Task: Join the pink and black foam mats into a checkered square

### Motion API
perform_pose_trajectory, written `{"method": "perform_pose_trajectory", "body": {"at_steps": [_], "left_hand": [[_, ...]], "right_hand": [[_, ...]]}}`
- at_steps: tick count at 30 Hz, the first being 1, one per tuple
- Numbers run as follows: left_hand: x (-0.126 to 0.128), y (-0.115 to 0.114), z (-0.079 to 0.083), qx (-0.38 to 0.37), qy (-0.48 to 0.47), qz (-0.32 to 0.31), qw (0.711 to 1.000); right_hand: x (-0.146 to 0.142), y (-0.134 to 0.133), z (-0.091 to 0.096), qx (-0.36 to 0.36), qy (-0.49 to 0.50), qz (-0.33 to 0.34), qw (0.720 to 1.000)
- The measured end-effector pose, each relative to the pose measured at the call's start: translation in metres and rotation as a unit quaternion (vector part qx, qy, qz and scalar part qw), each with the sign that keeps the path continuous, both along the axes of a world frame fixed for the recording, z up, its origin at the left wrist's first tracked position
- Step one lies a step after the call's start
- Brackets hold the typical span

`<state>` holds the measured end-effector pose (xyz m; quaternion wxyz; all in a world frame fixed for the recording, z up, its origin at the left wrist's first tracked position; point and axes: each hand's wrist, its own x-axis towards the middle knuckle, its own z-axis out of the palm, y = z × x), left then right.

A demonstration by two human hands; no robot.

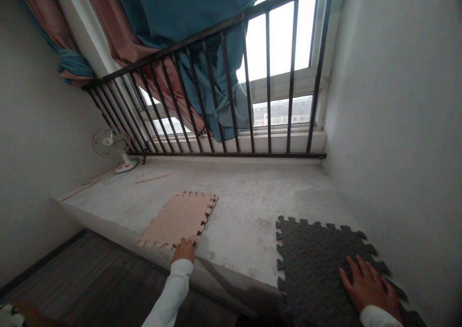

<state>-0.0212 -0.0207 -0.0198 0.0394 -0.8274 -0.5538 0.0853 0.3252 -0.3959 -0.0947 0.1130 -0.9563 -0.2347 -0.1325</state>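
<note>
A pink foam puzzle mat [178, 217] lies on the raised concrete ledge [245, 202]. My left hand [184, 250], in a white sleeve, grips the mat's near edge with fingers curled over it. To the right lies a dark grey foam puzzle mat [314, 255]. My right hand [370, 286] rests flat on its near right part, fingers spread.
A black metal railing [231, 101] stands before the window at the ledge's far side, with teal and pink curtains [202, 38] hanging over it. A small white fan [113, 146] sits at the far left. White walls close both sides. Dark wood floor [90, 279] lies below the ledge.
</note>
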Motion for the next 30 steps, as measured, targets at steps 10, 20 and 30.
{"method": "perform_pose_trajectory", "body": {"at_steps": [10,20,30], "left_hand": [[0.001,0.017,0.003,-0.022,-0.006,-0.029,0.999],[-0.014,0.026,0.008,-0.041,-0.078,-0.073,0.993],[-0.024,-0.073,-0.022,-0.105,-0.312,-0.141,0.934]], "right_hand": [[-0.002,0.005,-0.004,-0.003,-0.012,-0.025,1.000],[0.001,0.006,-0.014,0.027,-0.020,-0.036,0.999],[-0.005,-0.022,0.005,0.114,0.044,0.030,0.992]]}}
